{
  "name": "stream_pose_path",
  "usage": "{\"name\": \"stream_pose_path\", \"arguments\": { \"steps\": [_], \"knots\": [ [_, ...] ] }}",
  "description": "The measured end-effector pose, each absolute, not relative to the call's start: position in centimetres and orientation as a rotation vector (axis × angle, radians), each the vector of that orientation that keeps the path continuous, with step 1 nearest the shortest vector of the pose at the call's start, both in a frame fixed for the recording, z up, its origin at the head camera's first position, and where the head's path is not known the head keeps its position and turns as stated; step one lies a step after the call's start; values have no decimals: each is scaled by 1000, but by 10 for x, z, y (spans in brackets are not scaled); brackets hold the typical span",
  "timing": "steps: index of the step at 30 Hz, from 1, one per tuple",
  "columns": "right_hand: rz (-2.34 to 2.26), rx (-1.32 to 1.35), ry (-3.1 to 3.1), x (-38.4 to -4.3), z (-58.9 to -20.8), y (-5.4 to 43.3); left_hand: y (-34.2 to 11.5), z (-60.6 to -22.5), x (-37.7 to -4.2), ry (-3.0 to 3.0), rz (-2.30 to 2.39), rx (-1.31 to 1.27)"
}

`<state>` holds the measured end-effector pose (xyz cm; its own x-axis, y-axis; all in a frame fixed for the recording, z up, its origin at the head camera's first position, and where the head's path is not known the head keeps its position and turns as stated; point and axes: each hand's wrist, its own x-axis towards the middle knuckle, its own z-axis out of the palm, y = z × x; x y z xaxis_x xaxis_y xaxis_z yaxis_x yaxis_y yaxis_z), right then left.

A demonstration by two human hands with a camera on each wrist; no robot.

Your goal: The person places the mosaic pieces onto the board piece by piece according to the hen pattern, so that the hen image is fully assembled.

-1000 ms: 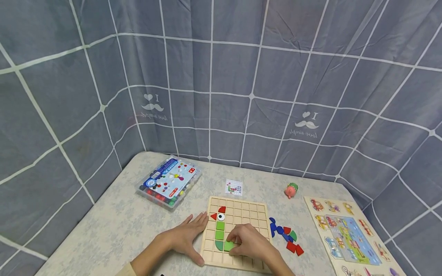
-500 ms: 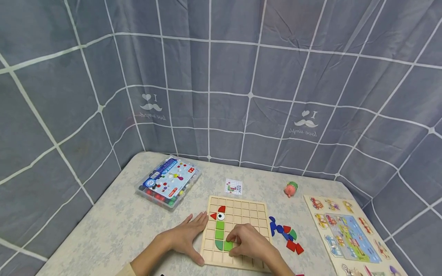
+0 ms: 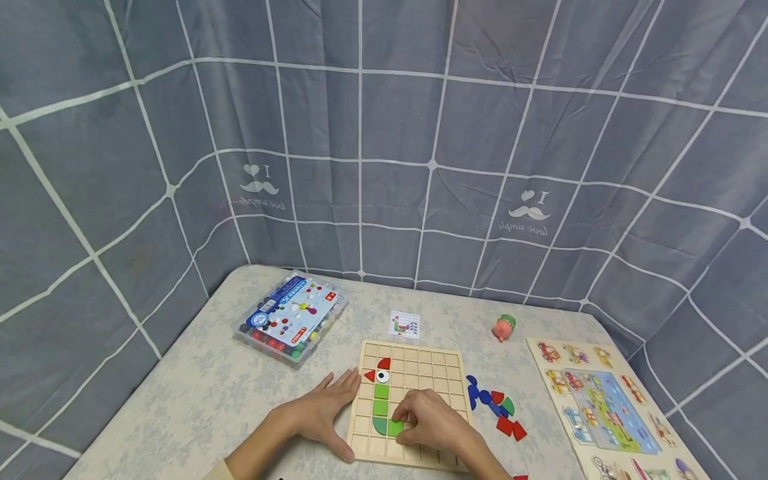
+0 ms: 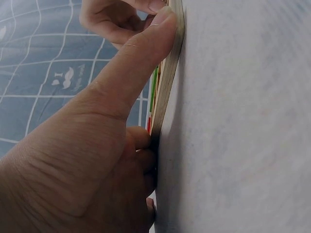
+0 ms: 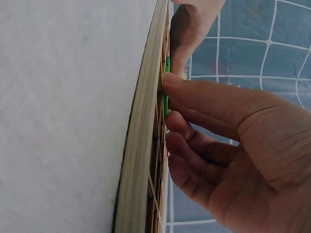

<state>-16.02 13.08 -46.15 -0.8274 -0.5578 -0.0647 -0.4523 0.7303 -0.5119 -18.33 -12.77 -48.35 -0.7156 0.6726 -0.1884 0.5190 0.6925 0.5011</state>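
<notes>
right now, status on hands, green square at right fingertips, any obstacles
Left hand touching left edge of board. Right hand pinching green square on the board. Loose pieces right of board, seemingly not blocking.

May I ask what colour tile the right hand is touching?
The tile is bright green, best seen in the head view.

The left forearm (image 3: 264,437) slants in from the near left; the left hand (image 3: 324,415) has its fingers (image 3: 347,384) extended toward the far right, its thumb spread toward the near right. The right forearm (image 3: 480,455) reaches in from the near right, the right hand (image 3: 435,421) bent, fingers curled, thumb and fingertips pinching.
</notes>
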Motion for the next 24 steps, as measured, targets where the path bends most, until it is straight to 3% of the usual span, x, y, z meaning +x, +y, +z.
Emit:
{"name": "stream_pose_path", "arguments": {
  "steps": [24],
  "knots": [
    [-827, -743, 2715, -147, -454, 171, -128, -486, -184, 2525, 625, 921]
  ]
}}
